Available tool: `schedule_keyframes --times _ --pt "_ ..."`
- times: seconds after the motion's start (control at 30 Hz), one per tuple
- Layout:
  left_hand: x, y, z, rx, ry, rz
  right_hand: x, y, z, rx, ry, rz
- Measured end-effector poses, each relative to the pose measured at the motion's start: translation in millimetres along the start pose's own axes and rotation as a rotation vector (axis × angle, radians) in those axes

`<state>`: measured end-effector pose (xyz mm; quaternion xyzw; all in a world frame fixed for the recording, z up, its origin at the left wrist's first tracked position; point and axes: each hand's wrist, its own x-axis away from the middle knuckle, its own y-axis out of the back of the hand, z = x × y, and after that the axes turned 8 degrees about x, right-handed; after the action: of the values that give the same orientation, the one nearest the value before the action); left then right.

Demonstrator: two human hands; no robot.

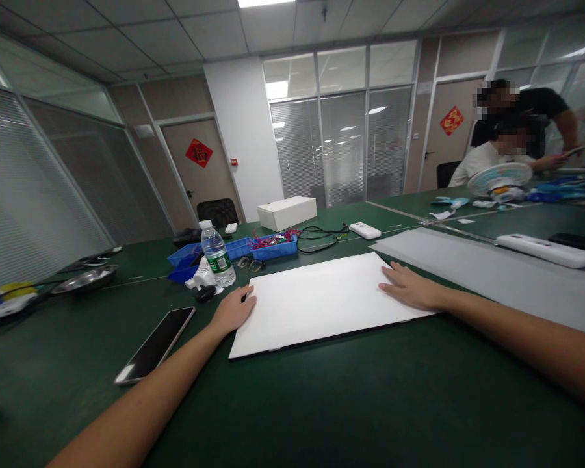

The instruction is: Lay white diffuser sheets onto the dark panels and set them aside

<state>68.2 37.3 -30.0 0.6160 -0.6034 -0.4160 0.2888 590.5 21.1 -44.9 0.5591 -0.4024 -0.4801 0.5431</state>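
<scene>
Head view: we see board (pixel 322 302) flat on desk (pixel 331 409), mid-frame. Our left hand (pixel 234 311) at board's 9 o'clock edge, fingers together and curled at edge; grip or mere touch, we cannot tell. Our right hand (pixel 409 286) at 3 o'clock edge, palm down on board, fingers slightly spread. Phone (pixel 156 345) at board's 8 o'clock, apart. Bottle (pixel 217 255) at 10 o'clock. Sheet (pixel 472 270) at 2 o'clock, just beside.

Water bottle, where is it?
In the head view, the water bottle stands on the green table, left of the white panel, just beyond the left hand, beside the blue trays.
</scene>
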Motion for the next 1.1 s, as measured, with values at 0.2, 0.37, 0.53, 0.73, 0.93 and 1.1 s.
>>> schedule_keyframes --times 0.2,0.37,0.53,0.73,0.93,1.1 --pt "2 0.7 -6 0.017 0.013 -0.018 0 -5 0 -0.016 0.022 -0.026" --pt "2 0.3 -10 0.002 0.025 -0.007 -10 6 -18 0.013 -0.046 -0.100" --pt "5 1.5 -12 -0.017 0.011 -0.020 -13 17 -60 0.138 -0.236 -0.147" --pt "7 1.9 -13 -0.037 -0.004 0.001 -14 12 -90 0.179 -0.341 -0.003" --pt "8 -0.2 -14 -0.082 -0.036 0.004 -14 20 -77 0.254 -0.348 0.021" --pt "9 -0.9 -15 -0.150 -0.066 -0.004 -9 35 -61 0.294 -0.362 -0.036"
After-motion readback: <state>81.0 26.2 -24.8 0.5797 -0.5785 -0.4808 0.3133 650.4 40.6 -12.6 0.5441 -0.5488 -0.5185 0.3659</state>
